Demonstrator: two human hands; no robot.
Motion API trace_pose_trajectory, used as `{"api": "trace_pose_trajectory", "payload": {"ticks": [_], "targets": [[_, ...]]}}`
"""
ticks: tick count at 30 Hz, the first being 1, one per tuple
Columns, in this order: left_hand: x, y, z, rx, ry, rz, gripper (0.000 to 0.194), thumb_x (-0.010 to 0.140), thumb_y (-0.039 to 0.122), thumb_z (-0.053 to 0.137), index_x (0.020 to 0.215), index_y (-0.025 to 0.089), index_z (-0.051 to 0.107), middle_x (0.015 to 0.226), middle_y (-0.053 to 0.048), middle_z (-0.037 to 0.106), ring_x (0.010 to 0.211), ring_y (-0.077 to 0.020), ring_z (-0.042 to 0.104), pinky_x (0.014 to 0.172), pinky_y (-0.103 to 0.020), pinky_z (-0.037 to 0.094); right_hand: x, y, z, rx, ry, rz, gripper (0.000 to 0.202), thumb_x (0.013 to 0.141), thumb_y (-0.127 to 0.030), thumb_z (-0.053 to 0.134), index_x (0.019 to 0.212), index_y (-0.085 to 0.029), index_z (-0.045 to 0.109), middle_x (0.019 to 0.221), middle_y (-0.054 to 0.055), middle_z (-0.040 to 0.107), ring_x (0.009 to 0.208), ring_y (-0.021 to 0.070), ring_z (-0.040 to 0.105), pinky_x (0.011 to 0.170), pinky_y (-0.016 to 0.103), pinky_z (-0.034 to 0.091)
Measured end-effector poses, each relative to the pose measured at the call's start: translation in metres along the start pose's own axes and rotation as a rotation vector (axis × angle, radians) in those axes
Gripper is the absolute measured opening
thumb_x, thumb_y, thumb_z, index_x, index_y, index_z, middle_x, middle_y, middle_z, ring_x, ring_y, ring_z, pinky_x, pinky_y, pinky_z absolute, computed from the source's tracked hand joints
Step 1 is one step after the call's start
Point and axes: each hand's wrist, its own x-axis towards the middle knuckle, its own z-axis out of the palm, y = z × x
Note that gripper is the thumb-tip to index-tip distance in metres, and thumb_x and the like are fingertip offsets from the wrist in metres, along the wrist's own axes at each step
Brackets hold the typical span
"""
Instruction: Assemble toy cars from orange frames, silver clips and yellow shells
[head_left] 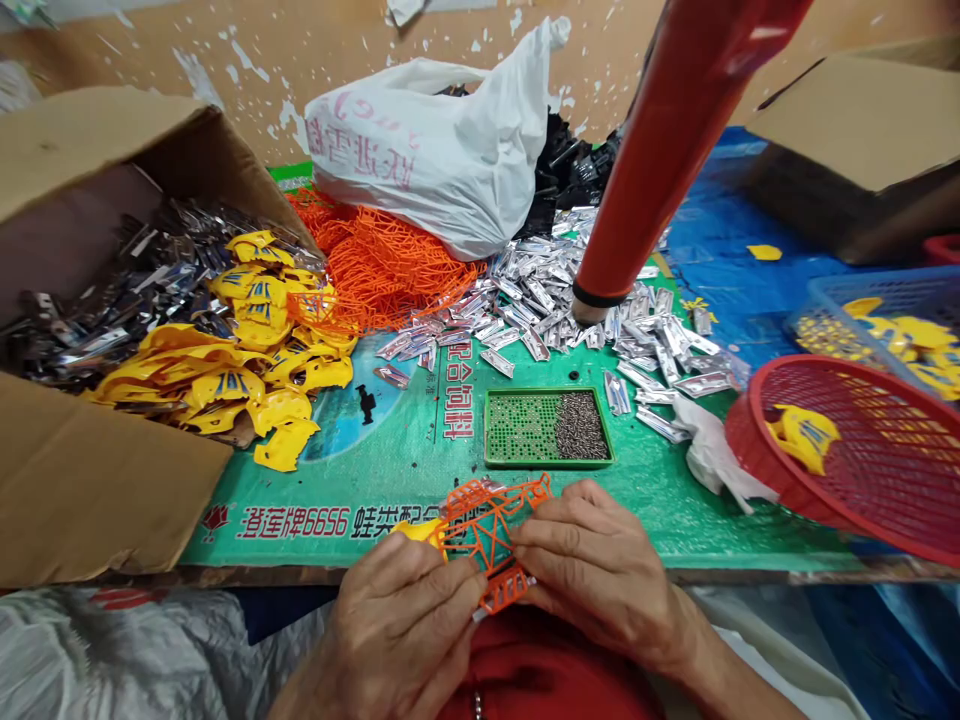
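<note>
At the table's front edge, both hands grip an orange lattice-like plastic frame [491, 530]. My left hand [409, 615] is closed round its left end, where a yellow plastic shell piece [418, 530] sticks out behind the fingers. My right hand [592, 565] has its fingers pressed together on the right side of the frame. A bit of silvery part shows at the frame's lower edge, mostly covered by the fingers. Just beyond the hands lies a green tray [517, 463] with small screws [583, 425] heaped at its right end.
A cardboard box [112, 480] at left spills dark parts and yellow shells [225, 385]. Orange frames [390, 265], a white sack [435, 150] and silvery pieces [540, 300] lie behind. A red power tool [652, 150] hangs over the table. At right stands a red basket [862, 490].
</note>
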Motion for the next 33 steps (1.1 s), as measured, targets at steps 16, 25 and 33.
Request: {"api": "trace_pose_trajectory", "payload": {"ticks": [16,25,33], "targets": [[0.004,0.006,0.003,0.051,0.022,0.02,0.017,0.083,0.008,0.052,0.095,0.012,0.063,0.083,-0.002,0.072,0.069,-0.014,0.055,0.066,-0.031,0.043,-0.004,-0.003,-0.002,0.12,-0.095,0.072,0.012,0.088,-0.019,0.058,0.097,-0.013,0.062,0.092,0.005,0.071,0.089,0.018,0.057,0.077,0.034,0.04],[-0.003,0.007,0.007,0.096,0.06,-0.015,0.02,0.082,0.007,0.06,0.102,0.007,0.063,0.095,-0.006,0.07,0.087,-0.0172,0.052,0.081,-0.035,0.044,-0.003,-0.007,-0.006,-0.027,0.011,0.019,0.01,0.088,-0.012,0.057,0.091,-0.011,0.066,0.087,0.007,0.074,0.087,0.0178,0.057,0.079,0.035,0.041],[0.005,0.012,0.004,0.074,0.059,-0.033,0.019,0.083,0.008,0.057,0.101,0.007,0.061,0.091,-0.006,0.069,0.084,-0.0178,0.053,0.076,-0.034,0.048,-0.012,-0.007,-0.007,-0.056,-0.013,-0.006,0.013,0.09,-0.016,0.054,0.095,-0.01,0.065,0.087,0.009,0.073,0.088,0.0175,0.058,0.078,0.033,0.043]]}}
